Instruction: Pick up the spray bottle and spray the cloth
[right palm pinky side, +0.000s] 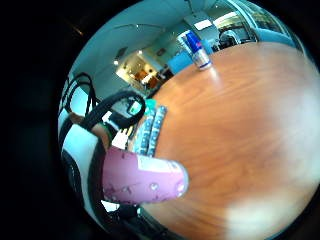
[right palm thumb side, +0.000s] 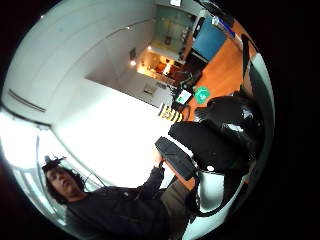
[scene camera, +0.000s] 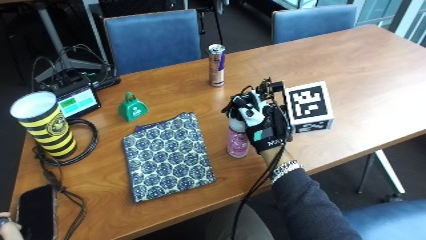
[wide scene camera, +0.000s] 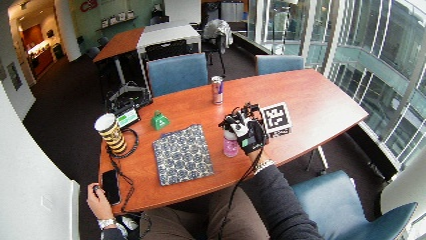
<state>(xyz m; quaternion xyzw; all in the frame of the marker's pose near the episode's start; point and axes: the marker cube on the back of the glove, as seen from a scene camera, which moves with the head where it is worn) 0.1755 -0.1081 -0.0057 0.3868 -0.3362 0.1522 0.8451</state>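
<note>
- Spray bottle (scene camera: 237, 141) is seen upright on the tabletop (scene camera: 359, 65), at 3 o'clock of the cloth (scene camera: 168, 154), with the gloved right hand's (scene camera: 261, 124) grip curled around its top
- Bottle could be tipped if lifted off-centre
- Cloth could be missed if the nozzle is misaimed; its direction cannot be told

We see the gloved right hand (scene camera: 263, 125) raised above the desk (scene camera: 359, 75), its back turned up toward the outside camera and its fingers (scene camera: 245, 107) curled round the top of the bottle (scene camera: 237, 142), which stands upright under it. The wrist is roughly level, and the forearm in a dark sleeve (scene camera: 313, 210) runs back from it toward the body at the near edge. In the wide view a bare hand (wide scene camera: 100, 200) sits low at the desk's left corner.
</note>
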